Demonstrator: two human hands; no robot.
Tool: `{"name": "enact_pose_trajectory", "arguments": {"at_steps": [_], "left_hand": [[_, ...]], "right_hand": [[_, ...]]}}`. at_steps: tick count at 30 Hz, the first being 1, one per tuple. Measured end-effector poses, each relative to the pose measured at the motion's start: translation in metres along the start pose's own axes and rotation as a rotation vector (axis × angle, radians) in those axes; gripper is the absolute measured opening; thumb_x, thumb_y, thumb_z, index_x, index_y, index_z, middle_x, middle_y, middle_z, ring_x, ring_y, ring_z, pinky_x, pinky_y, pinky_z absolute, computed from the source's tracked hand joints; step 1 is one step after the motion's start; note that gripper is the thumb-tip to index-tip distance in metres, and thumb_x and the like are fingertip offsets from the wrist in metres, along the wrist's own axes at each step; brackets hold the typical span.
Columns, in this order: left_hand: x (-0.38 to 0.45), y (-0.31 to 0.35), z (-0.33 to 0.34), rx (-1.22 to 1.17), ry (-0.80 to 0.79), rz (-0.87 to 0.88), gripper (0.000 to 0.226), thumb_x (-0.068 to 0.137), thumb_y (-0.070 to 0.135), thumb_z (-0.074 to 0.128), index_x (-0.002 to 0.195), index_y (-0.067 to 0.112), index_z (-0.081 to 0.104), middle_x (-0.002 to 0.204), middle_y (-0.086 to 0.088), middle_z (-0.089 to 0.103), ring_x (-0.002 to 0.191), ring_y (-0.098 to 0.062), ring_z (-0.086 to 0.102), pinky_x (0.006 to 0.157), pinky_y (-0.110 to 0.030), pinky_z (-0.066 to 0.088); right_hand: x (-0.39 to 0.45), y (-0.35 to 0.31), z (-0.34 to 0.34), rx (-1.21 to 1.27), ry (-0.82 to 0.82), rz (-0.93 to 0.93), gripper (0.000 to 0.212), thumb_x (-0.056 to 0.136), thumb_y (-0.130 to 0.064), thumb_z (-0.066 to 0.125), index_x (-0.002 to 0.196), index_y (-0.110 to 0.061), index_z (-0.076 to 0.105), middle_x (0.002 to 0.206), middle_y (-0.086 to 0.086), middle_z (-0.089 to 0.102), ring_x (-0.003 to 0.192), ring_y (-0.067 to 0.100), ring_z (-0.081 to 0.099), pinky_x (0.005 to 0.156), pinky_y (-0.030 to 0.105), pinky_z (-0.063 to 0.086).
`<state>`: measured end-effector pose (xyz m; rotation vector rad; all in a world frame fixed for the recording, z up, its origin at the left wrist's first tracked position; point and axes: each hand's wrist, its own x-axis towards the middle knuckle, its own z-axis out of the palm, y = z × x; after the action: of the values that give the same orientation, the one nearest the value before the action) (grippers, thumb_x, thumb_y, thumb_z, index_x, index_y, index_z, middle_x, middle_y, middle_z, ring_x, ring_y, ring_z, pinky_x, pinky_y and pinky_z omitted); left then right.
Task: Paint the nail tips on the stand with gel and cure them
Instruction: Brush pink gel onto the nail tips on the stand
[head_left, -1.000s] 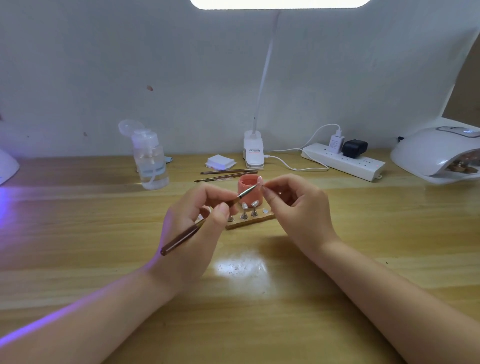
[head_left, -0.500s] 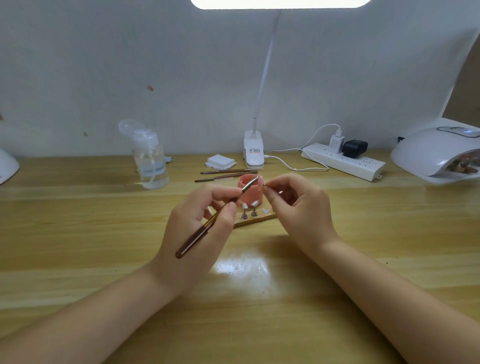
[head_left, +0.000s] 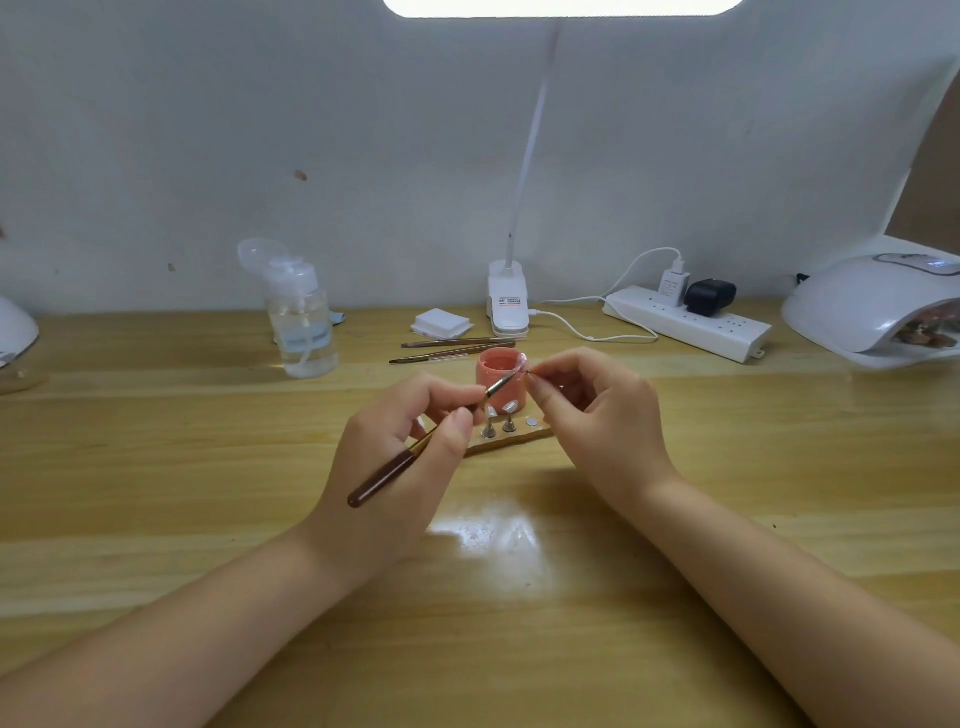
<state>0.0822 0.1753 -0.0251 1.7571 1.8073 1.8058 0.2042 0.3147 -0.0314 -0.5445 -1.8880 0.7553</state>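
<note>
Nail tips on the stand (head_left: 506, 441) sit at the middle of the head view, just nearer than the pink gel pot (head_left: 500, 382): two tips (head_left: 500, 410) stand on their pegs, and one bare peg disc (head_left: 531, 422) shows at their three o'clock. The right hand (head_left: 597, 415) pinches one nail tip (head_left: 523, 364) by its fingers (head_left: 545, 387), lifted at the pot's rim, at about one o'clock from the stand. The left hand (head_left: 400, 447) grips a brush (head_left: 415, 452), fingers curled round its handle, bristles touching the held tip. So the painting step looks to be in hand, with this tip taking its gel coat. Next, I judge, calls for a steady, light stroke along the tip, then seating it back on the bare peg without smearing, and doing the rest before curing.

The tabletop (head_left: 156, 493) is pale wood with a glare patch near the wrists. At eleven o'clock stands a clear pump bottle (head_left: 301, 322); two spare brushes (head_left: 457, 348) and a white pad stack (head_left: 441, 323) lie beyond the pot. A clip lamp (head_left: 508, 301) stands at twelve o'clock against the white wall, a power strip (head_left: 685, 322) at one o'clock, and a white curing lamp (head_left: 878, 301) at two o'clock.
</note>
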Motion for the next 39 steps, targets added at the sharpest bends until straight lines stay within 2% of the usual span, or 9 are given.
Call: {"name": "enact_pose_trajectory", "arguments": {"at_steps": [4, 9, 14, 17, 20, 23, 28, 33, 39], "left_hand": [[-0.001, -0.001, -0.002, -0.054, 0.017, 0.031, 0.023, 0.084, 0.032, 0.047, 0.091, 0.019, 0.065, 0.085, 0.011, 0.069, 0.084, -0.010, 0.065, 0.074, -0.022, 0.049], [0.000, -0.008, -0.001, -0.144, 0.092, -0.069, 0.022, 0.082, 0.038, 0.049, 0.094, 0.028, 0.065, 0.087, 0.009, 0.070, 0.088, -0.012, 0.066, 0.079, -0.031, 0.051], [0.004, -0.020, -0.001, -0.248, 0.183, -0.189, 0.016, 0.083, 0.030, 0.053, 0.095, 0.026, 0.064, 0.084, 0.012, 0.070, 0.085, -0.005, 0.064, 0.075, -0.015, 0.048], [0.005, -0.024, 0.000, -0.284, 0.231, -0.249, 0.018, 0.084, 0.026, 0.050, 0.095, 0.022, 0.064, 0.082, 0.010, 0.070, 0.081, -0.001, 0.064, 0.069, -0.011, 0.047], [0.005, -0.025, 0.001, -0.312, 0.265, -0.288, 0.019, 0.083, 0.027, 0.050, 0.094, 0.022, 0.065, 0.081, 0.007, 0.070, 0.079, -0.002, 0.065, 0.068, -0.013, 0.049], [0.005, -0.024, 0.002, -0.315, 0.260, -0.296, 0.020, 0.083, 0.027, 0.050, 0.094, 0.020, 0.065, 0.080, 0.010, 0.070, 0.081, -0.003, 0.065, 0.072, -0.016, 0.051], [0.003, -0.021, 0.004, -0.304, 0.243, -0.296, 0.018, 0.084, 0.024, 0.052, 0.095, 0.018, 0.065, 0.084, 0.006, 0.068, 0.083, -0.006, 0.066, 0.073, -0.014, 0.050], [0.003, -0.019, 0.003, -0.345, 0.176, -0.349, 0.014, 0.094, 0.008, 0.055, 0.095, 0.016, 0.065, 0.080, 0.012, 0.069, 0.084, -0.007, 0.066, 0.084, -0.030, 0.052], [0.001, -0.017, 0.004, -0.470, 0.133, -0.413, 0.016, 0.077, 0.025, 0.054, 0.088, 0.024, 0.066, 0.080, 0.007, 0.066, 0.083, -0.006, 0.065, 0.094, -0.048, 0.052]], "right_hand": [[0.001, 0.002, -0.001, 0.013, 0.028, 0.044, 0.004, 0.085, -0.012, 0.072, 0.087, -0.015, 0.070, 0.070, -0.008, 0.068, 0.061, 0.015, 0.065, 0.062, 0.042, 0.055], [0.003, 0.006, -0.003, 0.057, 0.030, 0.173, 0.005, 0.085, -0.015, 0.071, 0.089, -0.015, 0.069, 0.074, 0.000, 0.072, 0.065, 0.015, 0.070, 0.068, 0.043, 0.058], [0.004, 0.012, -0.005, -0.053, -0.044, 0.220, 0.008, 0.082, -0.023, 0.073, 0.075, -0.026, 0.072, 0.073, -0.006, 0.072, 0.065, 0.012, 0.069, 0.072, 0.043, 0.057], [0.006, 0.016, -0.006, -0.202, -0.052, 0.226, 0.015, 0.080, -0.033, 0.074, 0.066, -0.033, 0.069, 0.065, -0.015, 0.067, 0.062, 0.004, 0.060, 0.062, 0.028, 0.047], [0.006, 0.020, -0.005, -0.357, -0.094, 0.243, 0.012, 0.081, -0.034, 0.072, 0.070, -0.031, 0.073, 0.055, -0.017, 0.056, 0.061, 0.009, 0.053, 0.052, 0.023, 0.032], [0.006, 0.022, -0.004, -0.470, -0.130, 0.264, 0.012, 0.083, -0.037, 0.068, 0.084, -0.029, 0.077, 0.065, -0.014, 0.059, 0.071, 0.014, 0.056, 0.051, 0.022, 0.028], [0.006, 0.022, -0.004, -0.592, -0.228, 0.273, 0.020, 0.087, -0.047, 0.064, 0.090, -0.032, 0.076, 0.085, -0.006, 0.071, 0.088, 0.017, 0.060, 0.061, 0.027, 0.037], [0.003, 0.020, -0.003, -0.741, -0.210, 0.146, 0.024, 0.086, -0.051, 0.060, 0.087, -0.033, 0.075, 0.083, -0.007, 0.069, 0.086, 0.019, 0.060, 0.060, 0.027, 0.039], [-0.004, 0.018, 0.003, -0.780, -0.175, 0.032, 0.028, 0.081, -0.054, 0.058, 0.080, -0.031, 0.074, 0.068, -0.006, 0.067, 0.073, 0.018, 0.062, 0.056, 0.025, 0.042]]}}
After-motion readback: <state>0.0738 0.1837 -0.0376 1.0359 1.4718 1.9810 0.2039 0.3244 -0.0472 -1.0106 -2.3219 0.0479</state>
